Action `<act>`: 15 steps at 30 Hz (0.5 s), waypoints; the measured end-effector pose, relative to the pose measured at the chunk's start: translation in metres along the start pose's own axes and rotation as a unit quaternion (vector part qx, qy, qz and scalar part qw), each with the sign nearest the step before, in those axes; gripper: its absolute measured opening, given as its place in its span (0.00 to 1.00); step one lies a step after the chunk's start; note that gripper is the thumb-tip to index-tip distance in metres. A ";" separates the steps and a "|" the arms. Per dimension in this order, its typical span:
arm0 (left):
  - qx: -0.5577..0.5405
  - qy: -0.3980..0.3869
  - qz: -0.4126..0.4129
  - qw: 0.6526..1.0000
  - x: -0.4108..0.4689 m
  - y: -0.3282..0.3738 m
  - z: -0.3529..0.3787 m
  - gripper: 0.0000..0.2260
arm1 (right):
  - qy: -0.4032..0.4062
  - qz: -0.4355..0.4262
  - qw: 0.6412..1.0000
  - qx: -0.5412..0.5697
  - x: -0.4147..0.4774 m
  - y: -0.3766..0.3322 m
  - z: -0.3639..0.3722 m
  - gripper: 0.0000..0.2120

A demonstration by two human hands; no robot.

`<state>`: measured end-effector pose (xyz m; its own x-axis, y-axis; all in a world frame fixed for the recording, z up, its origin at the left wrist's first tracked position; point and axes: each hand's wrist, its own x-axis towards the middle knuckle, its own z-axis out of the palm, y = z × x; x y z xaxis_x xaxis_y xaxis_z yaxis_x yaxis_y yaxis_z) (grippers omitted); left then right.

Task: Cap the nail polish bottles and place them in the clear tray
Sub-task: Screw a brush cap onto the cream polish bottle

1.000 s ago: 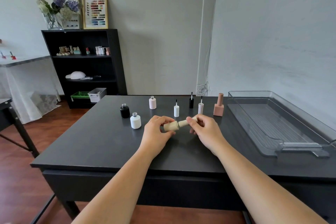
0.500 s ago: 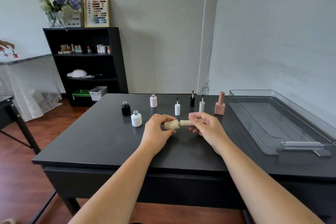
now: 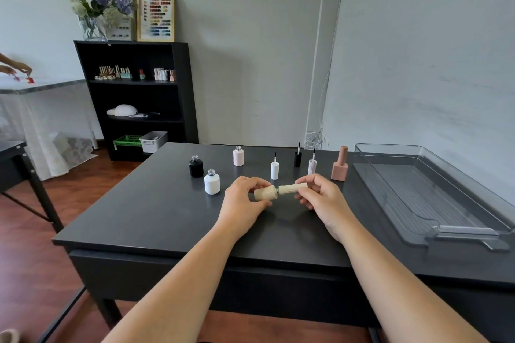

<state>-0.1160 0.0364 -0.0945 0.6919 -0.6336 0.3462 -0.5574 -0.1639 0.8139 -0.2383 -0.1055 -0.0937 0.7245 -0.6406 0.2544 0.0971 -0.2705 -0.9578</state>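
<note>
Since a second ago the cap (image 3: 291, 189) has closed onto the beige bottle (image 3: 266, 193), held over the table (image 3: 156, 211), my left hand (image 3: 245, 200) gripping its body, my right hand (image 3: 320, 198) pinching the cap (light, slick, breakable, I judge: grip the sides).

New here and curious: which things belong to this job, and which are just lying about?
Job: beige bottle, beige cap, black bottle, white bottle, pale pink bottle, capped square pink bottle, clear plastic tray.
Lying about: black bookshelf, flower vase, colour chart.
</note>
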 end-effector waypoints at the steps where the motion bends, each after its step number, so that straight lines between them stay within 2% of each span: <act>1: 0.000 0.000 -0.001 1.000 0.000 0.000 0.000 0.15 | 0.001 0.000 1.000 -0.004 -0.001 -0.001 0.000 0.07; 5: 0.001 -0.001 0.001 1.000 0.000 0.000 0.000 0.15 | 0.021 0.012 0.999 -0.036 0.000 -0.001 0.002 0.09; 8: 0.002 -0.002 0.001 1.000 0.000 0.000 0.000 0.15 | 0.009 0.006 1.000 -0.019 0.001 -0.001 0.002 0.04; 15: 0.009 -0.002 0.001 1.000 0.001 0.000 0.001 0.15 | 0.035 0.004 0.998 -0.049 -0.001 0.000 0.002 0.09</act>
<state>-0.1160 0.0356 -0.0944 0.6891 -0.6363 0.3467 -0.5675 -0.1764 0.8042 -0.2377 -0.1036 -0.0938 0.6750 -0.6907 0.2595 0.0226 -0.3322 -0.9429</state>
